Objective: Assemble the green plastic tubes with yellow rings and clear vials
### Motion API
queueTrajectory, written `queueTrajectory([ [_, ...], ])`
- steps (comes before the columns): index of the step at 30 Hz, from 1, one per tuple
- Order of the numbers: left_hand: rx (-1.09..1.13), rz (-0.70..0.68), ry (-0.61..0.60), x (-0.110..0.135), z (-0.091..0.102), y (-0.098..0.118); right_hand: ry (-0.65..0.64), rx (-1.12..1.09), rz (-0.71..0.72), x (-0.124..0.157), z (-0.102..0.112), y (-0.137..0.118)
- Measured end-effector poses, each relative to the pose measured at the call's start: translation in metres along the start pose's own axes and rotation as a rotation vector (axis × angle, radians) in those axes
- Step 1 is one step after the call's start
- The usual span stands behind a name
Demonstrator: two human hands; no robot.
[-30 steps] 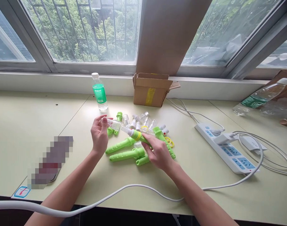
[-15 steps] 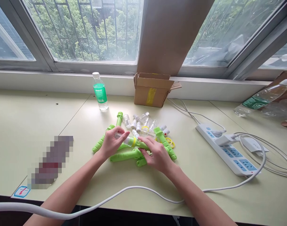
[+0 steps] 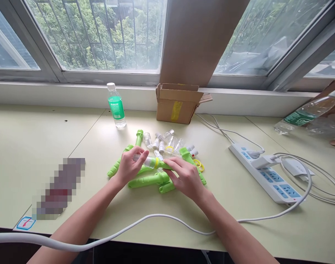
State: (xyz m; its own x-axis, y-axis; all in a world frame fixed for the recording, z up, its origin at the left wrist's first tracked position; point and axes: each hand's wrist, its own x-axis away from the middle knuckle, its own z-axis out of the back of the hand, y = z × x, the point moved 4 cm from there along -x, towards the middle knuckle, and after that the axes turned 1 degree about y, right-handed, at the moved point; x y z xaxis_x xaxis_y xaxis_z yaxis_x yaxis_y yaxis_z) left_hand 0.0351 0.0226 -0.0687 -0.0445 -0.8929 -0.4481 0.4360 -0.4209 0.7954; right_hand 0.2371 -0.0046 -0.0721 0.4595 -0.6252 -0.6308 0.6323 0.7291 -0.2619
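My left hand (image 3: 129, 165) is closed around a clear ribbed cap (image 3: 149, 161), which sits on the end of a green plastic handle (image 3: 163, 165). A yellow ring (image 3: 157, 162) circles the joint between them. On the handle's other side, my right hand (image 3: 188, 178) grips it between thumb and fingers, covering its far end. Several more green handles (image 3: 146, 181) lie beneath and around both hands. Just beyond them is a pile of clear caps (image 3: 148, 140) and small white-based pieces (image 3: 161, 147), with loose yellow rings (image 3: 199, 165) to the right.
A water bottle (image 3: 117, 108) stands behind the pile, beside an open cardboard box (image 3: 174, 106). At right lies a power strip (image 3: 262, 174) with plugs and cables. A white cable (image 3: 145, 219) crosses the table's front, over my left forearm. Another bottle (image 3: 307, 113) leans at far right.
My right hand's fingers have shifted slightly to the right along the green handle. The left hand keeps its hold on the clear cap, nearly in place.
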Motion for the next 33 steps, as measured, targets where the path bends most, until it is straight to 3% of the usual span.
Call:
queueTrajectory([
  [12, 0.064, 0.042, 0.010, 0.0021, -0.0003, 0.0000, -0.063, -0.027, -0.012, 0.0007, 0.0000, 0.0016],
  [23, 0.057, 0.020, 0.077, 0.0015, 0.0023, 0.0033, -0.039, 0.004, 0.006, -0.0015, 0.0028, 0.0001],
  [33, 0.255, 0.113, 0.082, 0.0005, 0.0006, -0.0037, -0.033, -0.086, -0.034, 0.0010, 0.0000, 0.0025],
])
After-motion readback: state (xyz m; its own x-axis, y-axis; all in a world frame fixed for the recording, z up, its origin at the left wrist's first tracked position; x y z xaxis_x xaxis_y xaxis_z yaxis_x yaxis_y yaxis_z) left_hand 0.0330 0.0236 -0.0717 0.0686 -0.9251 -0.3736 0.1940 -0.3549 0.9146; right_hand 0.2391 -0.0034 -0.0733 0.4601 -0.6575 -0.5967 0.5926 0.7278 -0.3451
